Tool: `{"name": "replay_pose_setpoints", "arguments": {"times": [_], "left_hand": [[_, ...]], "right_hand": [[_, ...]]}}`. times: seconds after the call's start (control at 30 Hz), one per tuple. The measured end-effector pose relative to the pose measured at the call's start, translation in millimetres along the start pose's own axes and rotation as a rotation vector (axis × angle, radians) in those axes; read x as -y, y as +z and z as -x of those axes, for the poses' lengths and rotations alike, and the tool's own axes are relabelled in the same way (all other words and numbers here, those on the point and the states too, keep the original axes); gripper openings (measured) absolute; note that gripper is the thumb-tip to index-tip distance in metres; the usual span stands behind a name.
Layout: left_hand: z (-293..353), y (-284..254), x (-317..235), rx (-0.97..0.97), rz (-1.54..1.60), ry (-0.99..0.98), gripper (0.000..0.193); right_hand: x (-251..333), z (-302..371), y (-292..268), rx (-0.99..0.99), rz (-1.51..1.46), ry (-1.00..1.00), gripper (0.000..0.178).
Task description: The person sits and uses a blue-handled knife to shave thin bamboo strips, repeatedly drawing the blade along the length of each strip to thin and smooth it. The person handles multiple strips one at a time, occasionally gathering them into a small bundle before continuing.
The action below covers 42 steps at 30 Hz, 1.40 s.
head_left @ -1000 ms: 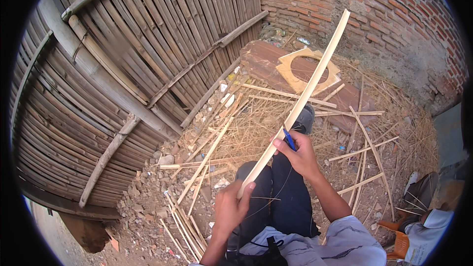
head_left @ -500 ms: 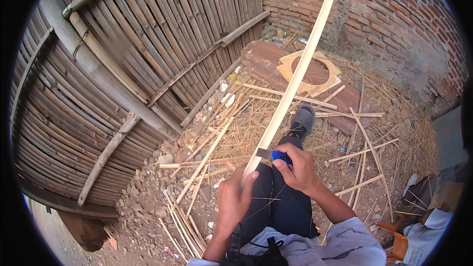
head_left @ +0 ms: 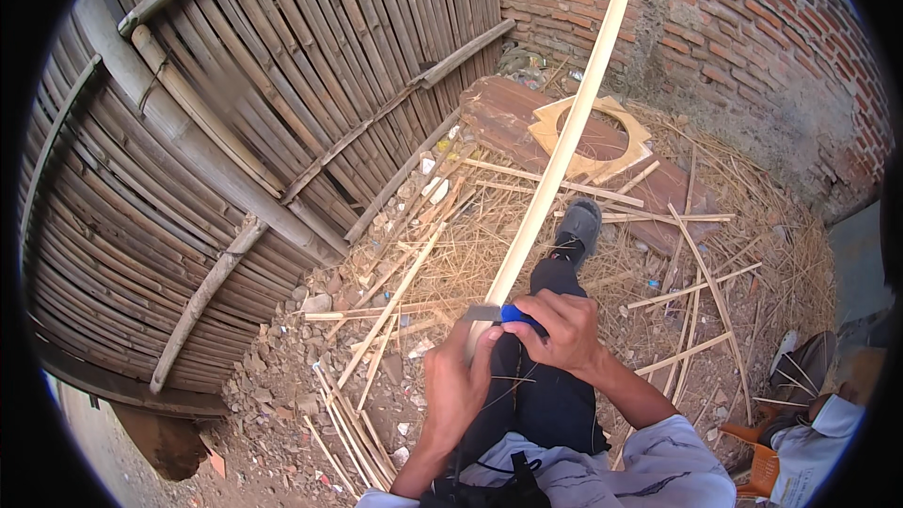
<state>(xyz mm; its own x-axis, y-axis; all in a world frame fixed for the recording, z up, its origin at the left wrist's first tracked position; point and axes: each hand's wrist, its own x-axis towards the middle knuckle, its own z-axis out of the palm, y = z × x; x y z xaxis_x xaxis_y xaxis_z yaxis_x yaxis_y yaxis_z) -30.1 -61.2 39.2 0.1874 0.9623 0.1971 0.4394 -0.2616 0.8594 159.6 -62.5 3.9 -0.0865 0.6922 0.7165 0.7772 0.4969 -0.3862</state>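
Head view: the strip (head_left: 562, 158), pale and long, rose from the person's lap toward the brick wall (head_left: 602, 0), its near end in the left hand (head_left: 451, 386) and its far end free. The left hand pinched that end, thumb along the side and the other fingers partly hidden; the right hand (head_left: 562, 329) was closed round the blue handle of the knife (head_left: 520, 317), whose grey blade (head_left: 483, 312) lay crosswise over the strip, just beside the left hand. Whether the edge bit into the wood could not be told. Good practice here, as judged from the pose, called for a firm hold close to the blade — yet with the left thumb clear of its line — and for a low, even blade angle with light pressure, since a deep bite might split the strip along its grain. The long free end, unsupported, would likely sway, so a steady left wrist mattered. Beyond the strip lay the brown board (head_left: 499, 122) and, upon it, the frame (head_left: 611, 167) with its round hole; other sticks (head_left: 353, 433) lay loosely bunched on the ground at lower left — well clear of the blade.
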Motion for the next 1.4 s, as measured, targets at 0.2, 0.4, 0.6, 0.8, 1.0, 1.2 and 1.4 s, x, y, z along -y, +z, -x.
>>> {"name": "replay_pose_setpoints", "arguments": {"times": [0.2, 0.4, 0.6, 0.8, 1.0, 1.2, 1.4], "left_hand": [[2.1, -5.9, 12.7, 0.035, 0.006, 0.044, 0.024], [39.8, -22.5, 44.4, 0.144, -0.058, -0.201, 0.030], [65.7, -52.2, 84.9, 0.208, -0.066, -0.231, 0.035], [35.3, -34.0, 60.8, 0.204, 0.176, -0.287, 0.036], [21.3, -16.0, 47.0, 0.227, 0.219, -0.184, 0.033], [12.2, -11.8, 24.1, 0.196, 0.218, -0.071, 0.041], [13.6, -10.7, 25.5, 0.151, 0.118, -0.096, 0.042]], "right_hand": [[0.7, -1.0, -0.7, 0.005, 0.034, -0.004, 0.028], [-62.0, -26.8, -12.0, -0.334, 0.086, 0.177, 0.028], [-115.7, -44.7, -49.9, -0.374, 0.071, 0.388, 0.028], [-32.4, -7.5, -2.2, -0.040, -0.141, 0.189, 0.026], [1.7, 1.7, 11.7, 0.033, -0.201, 0.042, 0.030], [5.8, 0.9, 10.6, 0.040, -0.190, 0.008, 0.031], [5.1, -4.4, 8.0, 0.046, -0.129, -0.006, 0.029]]}}
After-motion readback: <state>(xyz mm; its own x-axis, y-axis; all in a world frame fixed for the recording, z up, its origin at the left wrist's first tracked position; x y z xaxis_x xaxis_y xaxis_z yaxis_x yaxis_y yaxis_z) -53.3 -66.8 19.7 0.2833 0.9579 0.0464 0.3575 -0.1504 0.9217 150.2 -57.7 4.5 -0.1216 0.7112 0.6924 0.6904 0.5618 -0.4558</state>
